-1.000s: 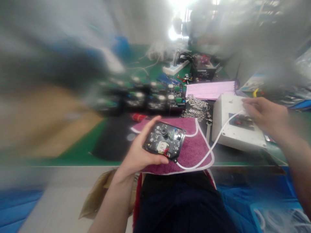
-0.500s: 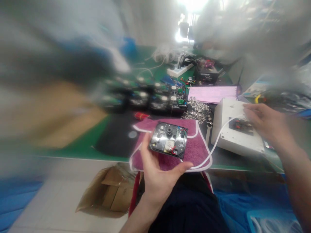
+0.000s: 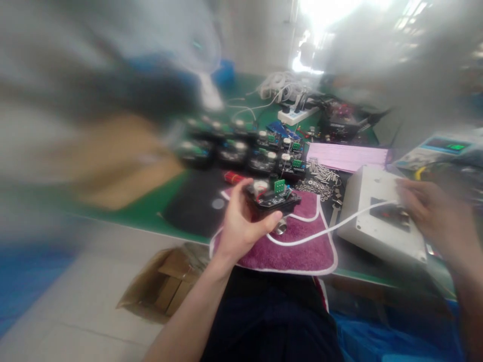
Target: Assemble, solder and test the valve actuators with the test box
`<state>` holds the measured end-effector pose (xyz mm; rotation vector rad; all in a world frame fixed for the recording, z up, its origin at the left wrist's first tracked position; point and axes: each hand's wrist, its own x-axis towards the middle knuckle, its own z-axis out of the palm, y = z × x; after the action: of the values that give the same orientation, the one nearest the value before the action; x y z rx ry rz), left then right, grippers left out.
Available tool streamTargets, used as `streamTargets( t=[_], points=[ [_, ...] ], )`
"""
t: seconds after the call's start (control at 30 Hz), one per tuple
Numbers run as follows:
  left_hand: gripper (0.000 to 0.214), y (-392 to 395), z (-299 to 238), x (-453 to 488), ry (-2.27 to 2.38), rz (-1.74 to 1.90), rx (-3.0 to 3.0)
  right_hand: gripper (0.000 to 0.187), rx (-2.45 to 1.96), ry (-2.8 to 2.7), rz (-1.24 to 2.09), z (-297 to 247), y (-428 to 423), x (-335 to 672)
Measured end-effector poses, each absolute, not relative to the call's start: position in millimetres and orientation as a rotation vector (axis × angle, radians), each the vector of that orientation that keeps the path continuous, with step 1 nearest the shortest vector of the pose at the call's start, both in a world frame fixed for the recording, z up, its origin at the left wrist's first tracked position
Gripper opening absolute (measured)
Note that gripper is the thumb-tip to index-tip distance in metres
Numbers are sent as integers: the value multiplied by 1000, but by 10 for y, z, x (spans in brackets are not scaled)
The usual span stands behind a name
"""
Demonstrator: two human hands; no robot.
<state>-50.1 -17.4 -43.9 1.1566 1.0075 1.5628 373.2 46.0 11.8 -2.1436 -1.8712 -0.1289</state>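
Observation:
My left hand (image 3: 239, 229) grips a black square module (image 3: 272, 201) with an exposed circuit board and a green terminal block (image 3: 279, 186) on top. It is held level above a purple towel (image 3: 294, 259) with white edging. A round metal fitting (image 3: 281, 226) shows under the module. From beneath it a white cable (image 3: 302, 244) curves right to my right hand (image 3: 430, 203), whose fingers are closed around its end, somewhat blurred. That hand is over a white box (image 3: 368, 193) with a dark cut-out holding terminals (image 3: 390, 213), partly hidden by the fingers.
Several similar black modules (image 3: 260, 158) stand in rows behind the towel. Loose metal standoffs (image 3: 320, 171) and nuts lie beside a pink sheet (image 3: 347, 157). A power strip (image 3: 298, 115) and a black device (image 3: 341, 120) are further back. A cardboard box (image 3: 162, 286) is on the floor.
My left hand has turned the module from board facing me to board facing up, raising it slightly. The white cable now stretches straighter toward my right hand. The view has shifted a little.

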Motion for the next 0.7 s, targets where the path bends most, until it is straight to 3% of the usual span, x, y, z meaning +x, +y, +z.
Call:
streamTargets(
  t=[0.37,0.7],
  points=[
    [77,-55,-423,-531,984,1574,1159,59,-2107,-1896,-208,44,499,3820],
    [78,-43,-452,-538,1016,1570,1185,59,-2085,-1875,-202,54,469,3796]
  ],
)
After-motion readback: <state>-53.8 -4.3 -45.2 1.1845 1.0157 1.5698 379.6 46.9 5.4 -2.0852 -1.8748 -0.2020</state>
